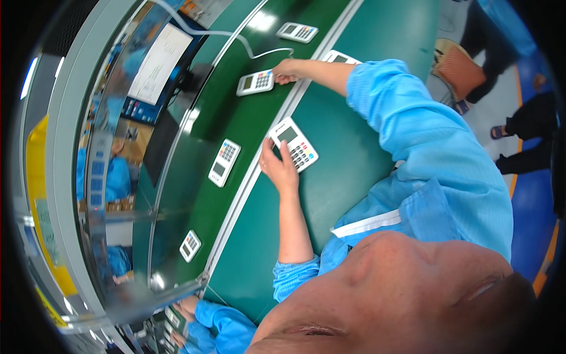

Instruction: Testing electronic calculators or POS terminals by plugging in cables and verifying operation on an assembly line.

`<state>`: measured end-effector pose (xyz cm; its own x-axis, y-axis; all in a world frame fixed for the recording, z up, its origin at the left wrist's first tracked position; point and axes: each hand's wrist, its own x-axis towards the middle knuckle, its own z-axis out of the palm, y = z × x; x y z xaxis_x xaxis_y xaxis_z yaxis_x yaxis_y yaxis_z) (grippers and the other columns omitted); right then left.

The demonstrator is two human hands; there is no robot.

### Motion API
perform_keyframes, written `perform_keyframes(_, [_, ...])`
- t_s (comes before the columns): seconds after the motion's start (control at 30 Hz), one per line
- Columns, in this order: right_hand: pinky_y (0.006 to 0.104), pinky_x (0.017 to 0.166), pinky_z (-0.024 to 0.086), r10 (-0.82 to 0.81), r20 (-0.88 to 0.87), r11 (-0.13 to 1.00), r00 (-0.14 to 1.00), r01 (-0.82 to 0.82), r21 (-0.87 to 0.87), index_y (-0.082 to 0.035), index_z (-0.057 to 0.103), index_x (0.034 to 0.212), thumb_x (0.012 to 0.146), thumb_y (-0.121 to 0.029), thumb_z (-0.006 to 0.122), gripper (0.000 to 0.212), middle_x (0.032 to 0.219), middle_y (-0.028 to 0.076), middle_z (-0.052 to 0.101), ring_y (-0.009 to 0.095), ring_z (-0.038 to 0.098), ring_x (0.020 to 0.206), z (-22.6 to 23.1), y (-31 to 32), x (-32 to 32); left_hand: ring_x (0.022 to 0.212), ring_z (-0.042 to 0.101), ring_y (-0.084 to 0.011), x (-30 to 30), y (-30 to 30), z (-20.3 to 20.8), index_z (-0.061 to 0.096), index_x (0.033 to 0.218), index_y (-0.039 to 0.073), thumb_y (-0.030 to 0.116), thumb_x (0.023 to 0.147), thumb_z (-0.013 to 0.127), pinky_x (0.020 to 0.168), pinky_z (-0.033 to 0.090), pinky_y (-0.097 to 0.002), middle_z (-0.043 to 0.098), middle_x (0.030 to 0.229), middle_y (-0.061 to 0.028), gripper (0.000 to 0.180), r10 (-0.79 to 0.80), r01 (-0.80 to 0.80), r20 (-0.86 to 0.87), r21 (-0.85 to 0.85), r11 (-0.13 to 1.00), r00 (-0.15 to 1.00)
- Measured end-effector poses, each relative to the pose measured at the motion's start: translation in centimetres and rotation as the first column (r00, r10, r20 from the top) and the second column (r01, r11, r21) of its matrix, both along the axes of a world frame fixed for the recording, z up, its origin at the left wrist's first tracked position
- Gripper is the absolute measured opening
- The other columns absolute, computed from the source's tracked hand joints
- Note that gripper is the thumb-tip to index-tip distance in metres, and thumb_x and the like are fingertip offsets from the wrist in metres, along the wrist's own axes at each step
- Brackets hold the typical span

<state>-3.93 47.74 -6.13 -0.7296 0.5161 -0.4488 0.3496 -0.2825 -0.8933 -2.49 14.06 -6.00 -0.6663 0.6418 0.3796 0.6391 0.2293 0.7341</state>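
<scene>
My left hand (279, 170) grips the left edge of a white card payment terminal (304, 154), its thumb over the front and its fingers at the side. That terminal lies tilted at the near side of the metal rail, its grey screen and keypad facing up. My right hand (285, 72) is stretched out over the green belt, its fingers closed at the right end of a second payment terminal (254, 82). A thin white cable (242, 40) runs down and ends out of sight near the right wrist. A third terminal (342, 57) is partly hidden behind my right forearm.
More payment terminals lie on the belt: one (298, 32) far off, one (224, 163) at middle left, one (190, 245) lower left. A metal rail (239, 192) divides belt and bench. Behind the belt stands a monitor (160, 65). A co-worker's blue sleeve (221, 321) shows at lower left.
</scene>
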Motion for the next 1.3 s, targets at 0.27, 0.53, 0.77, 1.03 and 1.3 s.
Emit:
perform_keyframes(0.27, [0.0356, 0.059, 0.052, 0.029, 0.364, 0.784, 0.931, -0.247, 0.570, -0.010, 0.071, 0.069, 0.083, -0.038, 0.061, 0.033, 0.066, 0.005, 0.066, 0.019, 0.064, 0.064, 0.6, 0.3, -2.6, 0.115, 0.056, -0.0330, -0.4, 0.9, -0.8, 0.054, 0.128, -0.003, 0.025, 0.097, 0.060, 0.102, 0.038, -0.0432, 0.063, 0.119, -0.0204, 0.042, -0.027, 0.026, 0.073, 0.026, 0.999, 0.997])
perform_keyframes(0.53, [0.0451, 0.088, 0.054, -0.060, 0.373, 0.523, 0.926, -0.289, 0.802, -0.011, 0.073, 0.105, 0.086, -0.040, 0.062, 0.036, 0.110, 0.015, 0.070, 0.033, 0.068, 0.102, -0.6, -1.5, -1.2, 0.105, 0.059, -0.0386, -0.7, 1.6, -1.1, 0.063, 0.114, 0.000, 0.023, 0.091, 0.065, 0.093, 0.044, -0.0462, 0.065, 0.109, -0.0217, 0.033, -0.004, -0.007, 0.119, 0.092, 0.996, 0.993])
perform_keyframes(0.77, [0.0372, 0.086, 0.050, 0.285, -0.240, 0.555, 0.928, 0.044, 0.830, -0.005, 0.060, 0.111, 0.094, -0.017, 0.053, 0.022, 0.107, 0.013, 0.067, 0.029, 0.065, 0.102, -3.2, -8.7, 6.1, 0.098, 0.058, -0.0326, -0.8, 1.4, -1.6, 0.059, 0.116, 0.003, 0.026, 0.089, 0.066, 0.085, 0.041, -0.0443, 0.064, 0.099, -0.0143, 0.036, 0.081, -0.082, -0.054, -0.030, 0.996, 0.995])
perform_keyframes(1.03, [0.0378, 0.087, 0.049, 0.397, -0.123, 0.518, 0.910, -0.111, 0.848, -0.007, 0.053, 0.124, 0.097, -0.005, 0.046, 0.027, 0.114, 0.017, 0.062, 0.033, 0.063, 0.101, -3.7, -14.9, 11.3, 0.092, 0.060, -0.0276, -0.9, 2.4, -3.5, 0.062, 0.114, 0.000, 0.030, 0.091, 0.065, 0.081, 0.049, -0.0389, 0.064, 0.102, -0.0152, 0.038, 0.114, -0.119, 0.118, 0.030, 0.992, 0.986])
perform_keyframes(1.3, [0.0353, 0.087, 0.049, 0.451, -0.156, 0.569, 0.879, -0.148, 0.809, -0.009, 0.052, 0.127, 0.103, -0.011, 0.043, 0.025, 0.114, 0.017, 0.061, 0.028, 0.062, 0.098, -3.9, -14.4, 11.1, 0.094, 0.061, -0.0196, -1.7, 3.6, -3.7, 0.040, 0.139, -0.008, 0.032, 0.093, 0.066, 0.082, 0.051, -0.0312, 0.059, 0.112, -0.0160, 0.066, 0.062, -0.185, 0.567, 0.163, 0.969, 0.822])
